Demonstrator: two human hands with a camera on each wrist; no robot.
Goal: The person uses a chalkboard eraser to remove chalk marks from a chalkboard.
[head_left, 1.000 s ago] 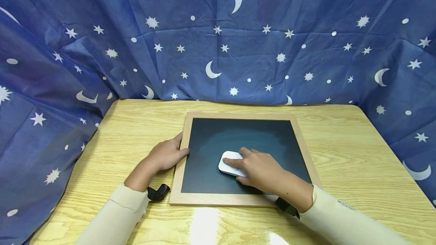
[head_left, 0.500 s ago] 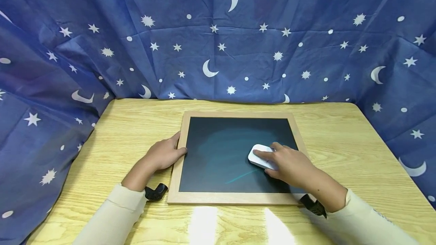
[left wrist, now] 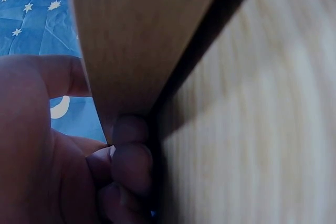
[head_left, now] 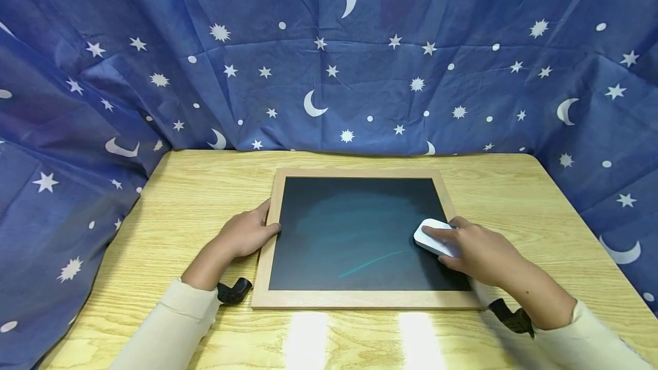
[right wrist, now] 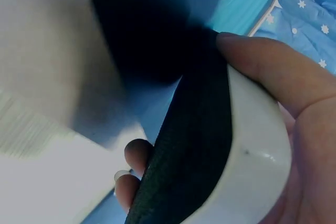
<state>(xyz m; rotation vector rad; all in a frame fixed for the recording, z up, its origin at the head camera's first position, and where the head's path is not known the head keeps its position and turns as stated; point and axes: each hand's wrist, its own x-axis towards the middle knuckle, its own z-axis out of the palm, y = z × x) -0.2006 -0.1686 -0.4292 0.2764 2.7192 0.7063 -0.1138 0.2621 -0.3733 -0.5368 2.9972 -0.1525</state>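
Observation:
A framed chalkboard [head_left: 354,210] lies flat on the table, its dark surface smeared with faint teal dust. One thin teal chalk line [head_left: 372,263] slants across its lower middle. My right hand [head_left: 483,253] grips a white chalkboard eraser [head_left: 432,237] near the board's right side, index finger stretched along its top. The right wrist view shows the eraser's dark felt [right wrist: 194,150] and white shell between thumb and fingers. At the left edge, my left hand [head_left: 245,233] holds the wooden frame [left wrist: 136,40], thumb on top and the other fingers curled against its side.
The light wood-grain table [head_left: 216,181] extends around the board. A blue curtain [head_left: 370,61] with moons and stars hangs behind and on both sides. Black wrist devices [head_left: 233,291] sit at both wrists, and bright reflections show at the table's front.
My right hand has slid the eraser rightward from the board's middle to its right side, uncovering the teal chalk line. The left hand stays on the frame.

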